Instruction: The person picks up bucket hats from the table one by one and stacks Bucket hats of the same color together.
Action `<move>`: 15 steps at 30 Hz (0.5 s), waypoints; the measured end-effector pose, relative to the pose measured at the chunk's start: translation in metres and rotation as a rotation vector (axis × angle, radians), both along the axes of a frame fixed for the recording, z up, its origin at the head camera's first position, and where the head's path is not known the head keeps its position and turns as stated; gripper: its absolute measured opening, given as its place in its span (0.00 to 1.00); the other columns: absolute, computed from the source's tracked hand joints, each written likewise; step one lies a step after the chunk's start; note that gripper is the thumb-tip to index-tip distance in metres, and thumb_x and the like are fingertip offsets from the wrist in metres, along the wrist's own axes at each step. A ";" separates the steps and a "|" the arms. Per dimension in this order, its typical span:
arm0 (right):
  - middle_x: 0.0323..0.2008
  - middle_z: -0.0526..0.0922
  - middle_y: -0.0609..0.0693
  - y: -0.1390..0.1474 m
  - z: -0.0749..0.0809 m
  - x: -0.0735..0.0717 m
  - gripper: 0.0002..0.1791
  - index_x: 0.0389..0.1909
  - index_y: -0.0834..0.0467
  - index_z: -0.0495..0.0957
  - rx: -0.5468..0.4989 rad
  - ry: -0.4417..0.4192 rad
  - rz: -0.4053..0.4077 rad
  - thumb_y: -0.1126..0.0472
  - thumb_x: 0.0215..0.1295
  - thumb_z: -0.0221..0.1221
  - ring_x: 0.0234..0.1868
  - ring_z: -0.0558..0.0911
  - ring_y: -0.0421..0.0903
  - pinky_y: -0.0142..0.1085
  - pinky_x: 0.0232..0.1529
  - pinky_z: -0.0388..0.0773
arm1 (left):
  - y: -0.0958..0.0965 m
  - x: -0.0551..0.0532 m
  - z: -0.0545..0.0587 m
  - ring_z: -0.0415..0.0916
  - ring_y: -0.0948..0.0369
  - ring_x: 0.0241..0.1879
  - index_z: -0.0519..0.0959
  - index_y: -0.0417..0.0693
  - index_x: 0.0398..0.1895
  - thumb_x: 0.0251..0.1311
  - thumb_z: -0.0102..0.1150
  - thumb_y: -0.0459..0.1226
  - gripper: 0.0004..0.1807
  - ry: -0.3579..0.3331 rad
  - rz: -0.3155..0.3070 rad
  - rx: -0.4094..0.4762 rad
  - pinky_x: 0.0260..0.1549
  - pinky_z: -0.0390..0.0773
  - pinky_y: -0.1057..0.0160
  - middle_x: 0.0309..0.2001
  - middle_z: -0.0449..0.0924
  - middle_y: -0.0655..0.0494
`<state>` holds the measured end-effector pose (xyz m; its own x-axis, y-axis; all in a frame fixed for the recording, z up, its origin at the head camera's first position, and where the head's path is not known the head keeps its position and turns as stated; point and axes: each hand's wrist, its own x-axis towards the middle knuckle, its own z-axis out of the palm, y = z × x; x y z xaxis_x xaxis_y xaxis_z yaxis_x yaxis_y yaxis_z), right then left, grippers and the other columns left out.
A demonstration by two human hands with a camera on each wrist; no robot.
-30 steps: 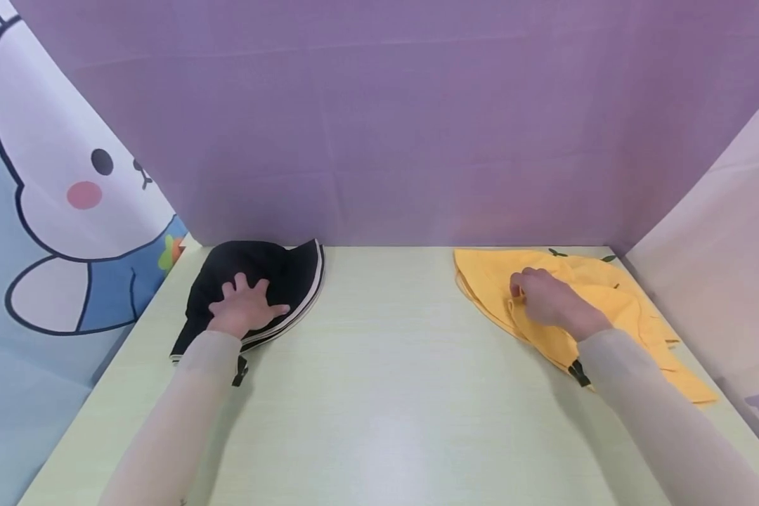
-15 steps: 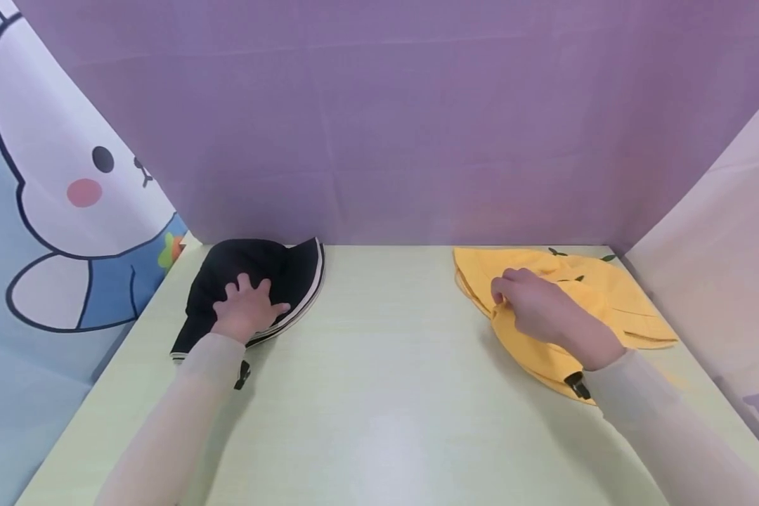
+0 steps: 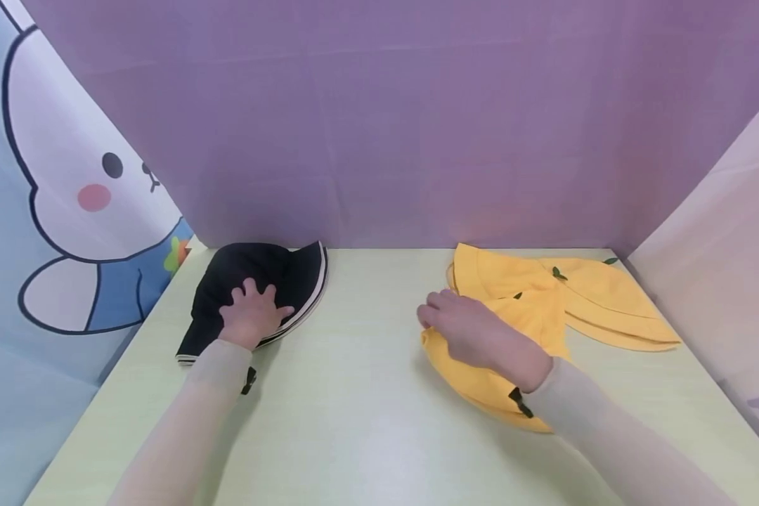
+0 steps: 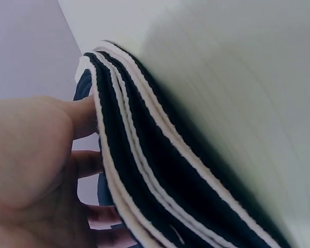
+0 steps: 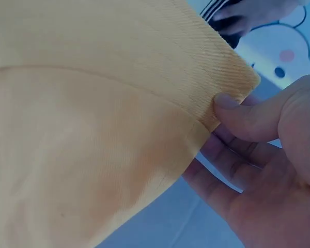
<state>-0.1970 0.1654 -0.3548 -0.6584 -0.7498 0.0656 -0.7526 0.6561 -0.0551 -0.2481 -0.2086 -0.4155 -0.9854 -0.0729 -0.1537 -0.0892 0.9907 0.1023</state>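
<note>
Much tabletop (image 3: 360, 379) between hat brims (image 3: 307, 275)

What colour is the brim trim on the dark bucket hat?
Pale pinkish-white trim; clearest in the left wrist view.

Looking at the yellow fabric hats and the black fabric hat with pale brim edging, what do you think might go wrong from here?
The right hand pinches the held yellow fabric hat only near a brim corner, so it might slip free.
That hat overlaps the other yellow fabric hat, which could get dragged along.
The left hand rests spread on the black fabric hat; pressing unevenly might shift its layered brim.
</note>
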 end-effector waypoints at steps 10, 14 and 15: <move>0.32 0.71 0.45 -0.051 -0.032 0.019 0.14 0.40 0.54 0.77 0.163 0.125 0.208 0.73 0.57 0.65 0.32 0.66 0.44 0.31 0.29 0.66 | 0.004 0.002 0.004 0.57 0.29 0.61 0.60 0.36 0.74 0.73 0.53 0.54 0.39 0.009 0.001 -0.001 0.54 0.66 0.25 0.66 0.53 0.24; 0.29 0.69 0.44 -0.059 -0.054 0.022 0.12 0.37 0.53 0.78 0.183 0.095 0.234 0.73 0.58 0.63 0.29 0.65 0.43 0.29 0.27 0.63 | 0.005 0.003 0.003 0.58 0.30 0.60 0.61 0.36 0.74 0.73 0.54 0.54 0.39 0.016 0.000 -0.010 0.54 0.67 0.25 0.65 0.54 0.24; 0.29 0.69 0.44 -0.060 -0.057 0.022 0.12 0.37 0.53 0.78 0.182 0.084 0.235 0.72 0.58 0.63 0.29 0.65 0.42 0.29 0.27 0.62 | 0.005 0.003 0.002 0.58 0.30 0.60 0.61 0.36 0.74 0.73 0.54 0.54 0.39 0.015 0.003 -0.012 0.54 0.67 0.25 0.65 0.54 0.24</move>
<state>-0.1750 0.1059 -0.4120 -0.4639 -0.8851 -0.0369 -0.8818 0.4573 0.1156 -0.2450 -0.2037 -0.4131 -0.9875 -0.0773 -0.1377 -0.0904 0.9917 0.0918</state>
